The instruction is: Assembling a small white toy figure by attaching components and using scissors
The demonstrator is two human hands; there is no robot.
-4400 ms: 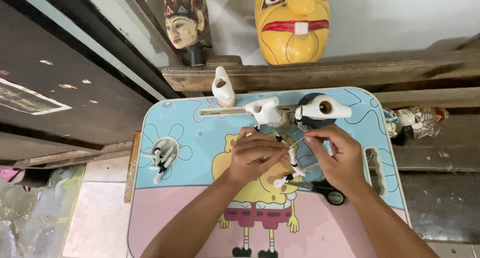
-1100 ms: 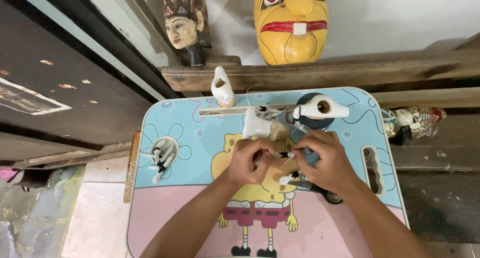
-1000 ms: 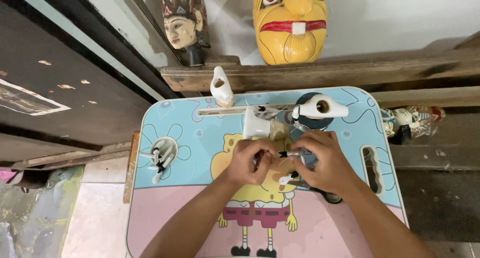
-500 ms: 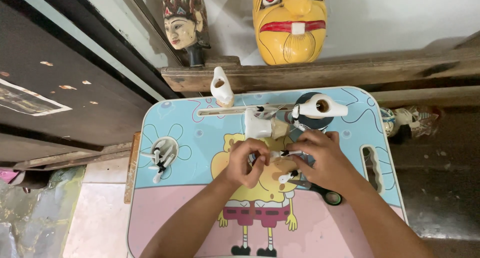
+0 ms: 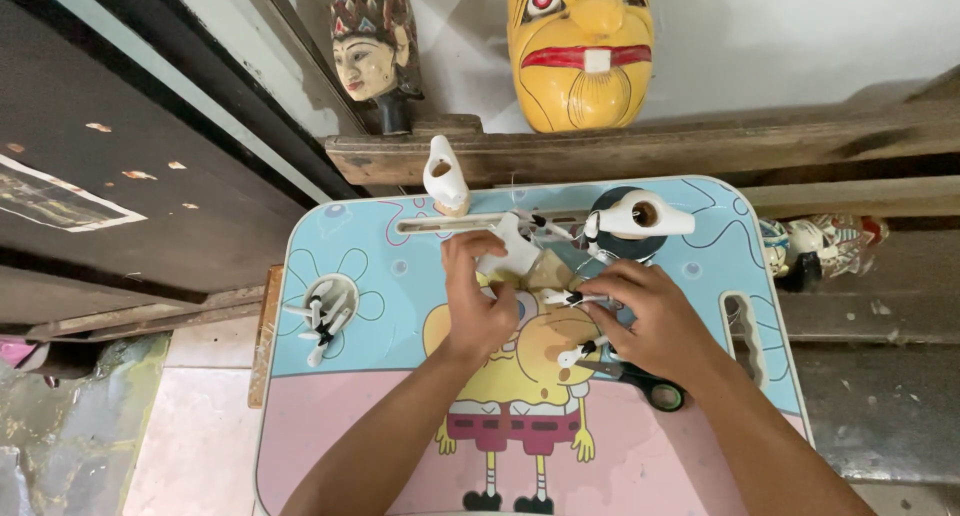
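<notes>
- At the far left of my small cartoon-printed table (image 5: 330,446), a cluster of little white pieces with black tips (image 5: 322,314) lies in a round recess, well apart from both my hands.
- Behind the table's back edge, a white carved bird-like head (image 5: 443,176) stands upright just before the wooden ledge (image 5: 700,146); on that ledge rest a carved painted head with a patterned headdress (image 5: 372,46) and, to its right, a yellow mask with red eyes and one big tooth (image 5: 582,46).
- My left hand (image 5: 478,301) comes in from below, fingers curled down over a small white carved figure (image 5: 515,259) at the table's middle; thumb and fingers press on its body, which pokes out above my knuckles.
- Between my two hands lies a thin white stick-like part with black tips (image 5: 562,297), touching the fingertips on both sides.
- My right hand (image 5: 655,321) sits just right of the figure, fingers pinched together on that thin part; a second white black-tipped piece (image 5: 572,355) sticks out from under my palm.
- Black-handled scissors (image 5: 645,381) lie flat on the table, partly under my right wrist.
- Above my right hand, a white hollow carved piece (image 5: 640,214) rests on a dark round object near the back edge.
- Off the table's right side, a small painted figure (image 5: 815,246) lies on the lower shelf.
</notes>
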